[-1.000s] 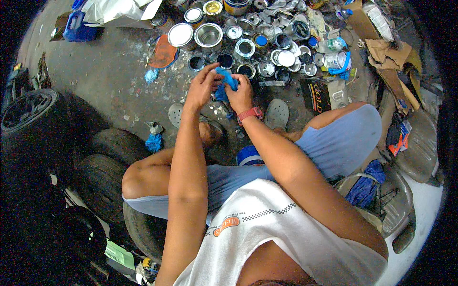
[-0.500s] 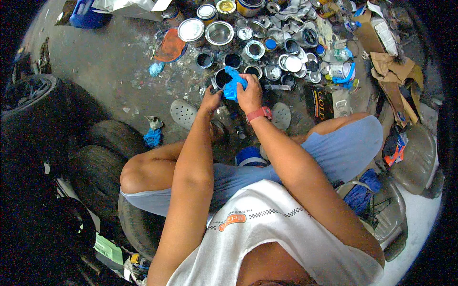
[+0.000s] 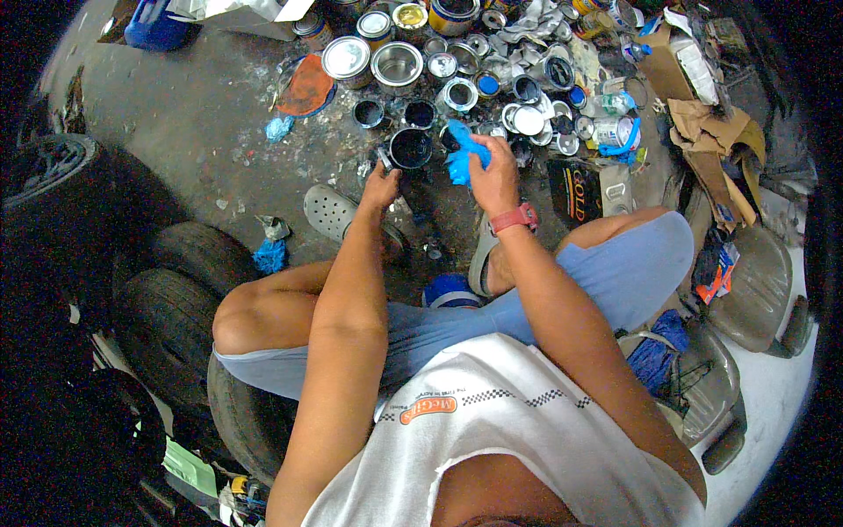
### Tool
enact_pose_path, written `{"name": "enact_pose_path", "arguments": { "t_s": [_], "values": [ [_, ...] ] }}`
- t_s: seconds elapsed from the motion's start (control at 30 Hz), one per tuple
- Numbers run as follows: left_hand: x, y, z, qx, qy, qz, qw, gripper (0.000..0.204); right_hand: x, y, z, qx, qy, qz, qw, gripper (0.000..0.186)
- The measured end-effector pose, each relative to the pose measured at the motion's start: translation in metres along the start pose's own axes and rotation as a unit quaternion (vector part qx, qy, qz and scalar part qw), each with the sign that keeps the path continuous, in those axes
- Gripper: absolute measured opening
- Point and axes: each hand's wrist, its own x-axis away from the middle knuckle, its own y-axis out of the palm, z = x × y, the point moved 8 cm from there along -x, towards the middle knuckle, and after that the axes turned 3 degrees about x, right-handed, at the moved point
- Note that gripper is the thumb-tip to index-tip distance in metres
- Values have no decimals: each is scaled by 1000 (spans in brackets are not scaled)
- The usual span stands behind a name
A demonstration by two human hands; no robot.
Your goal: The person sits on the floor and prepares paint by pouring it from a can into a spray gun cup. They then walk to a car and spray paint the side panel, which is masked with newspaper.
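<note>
My left hand [image 3: 381, 187] is closed at the left side of a round can [image 3: 411, 148] with a dark inside, gripping a small grey metal piece at its edge that looks like a handle. To the right of that can, my right hand [image 3: 497, 180] pinches a crumpled blue rag [image 3: 465, 161]. The rag hangs apart from the can and partly covers another open can behind it. Two smaller open cans with dark contents, one on the left [image 3: 368, 112] and one in the middle [image 3: 420, 113], stand just beyond the held can.
Many paint cans and lids crowd the floor ahead, among them a large open silver can [image 3: 397, 65] and a white-lidded can [image 3: 346, 59]. An orange-stained patch [image 3: 306, 86] lies to their left. Tires [image 3: 189, 299] are stacked at left; torn cardboard [image 3: 716, 132] and a black box [image 3: 575, 191] lie right.
My right hand has drawn the blue rag off the can and moved right, uncovering the can's dark inside. My left hand stays at the can's left side.
</note>
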Motion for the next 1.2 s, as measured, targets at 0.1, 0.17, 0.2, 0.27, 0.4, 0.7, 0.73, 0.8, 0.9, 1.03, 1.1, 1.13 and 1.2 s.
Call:
{"name": "enact_pose_path", "arguments": {
  "t_s": [0.1, 0.17, 0.2, 0.27, 0.4, 0.7, 0.73, 0.8, 0.9, 1.03, 1.1, 1.13, 1.2],
  "values": [
    [25, -3, 46, -224, 78, 80, 968, 49, 6, 4, 45, 57, 33, 3, 998, 28],
    [39, -7, 63, -270, 79, 96, 955, 48, 12, 13, 68, 94, 72, -33, 992, 28],
    [42, -15, 64, -245, 51, 78, 965, 48, 16, 22, 77, 112, 78, -44, 990, 31],
    [55, -18, 83, -241, 14, 66, 968, 48, 20, 38, 101, 153, 94, -62, 982, 37],
    [95, -27, 157, -274, -23, 58, 960, 45, 29, 48, 98, 221, 74, -141, 962, 78],
    [230, 14, 328, -146, 32, 41, 988, 35, 11, 29, 94, 203, 66, -34, 976, 76],
    [236, 14, 328, -147, 36, 34, 988, 35, 7, 26, 95, 192, 52, -19, 980, 73],
    [244, 11, 329, -148, 45, 20, 988, 36, -3, 20, 93, 170, 22, 9, 985, 68],
    [245, 20, 321, -77, 19, 40, 996, 38, -25, -10, 98, 158, 16, 95, 983, 52],
    [224, 19, 287, -28, -16, 35, 999, 37, -62, -47, 120, 234, 69, 105, 964, 55],
    [219, 26, 283, -11, -16, 40, 999, 37, -77, -56, 141, 271, 100, 66, 955, 61],
    [216, 24, 279, -5, -24, 42, 999, 38, -83, -59, 147, 284, 110, 34, 952, 65],
    [205, 19, 269, 9, -38, 46, 998, 39, -93, -57, 158, 301, 118, -19, 946, 70]
  ]
}}
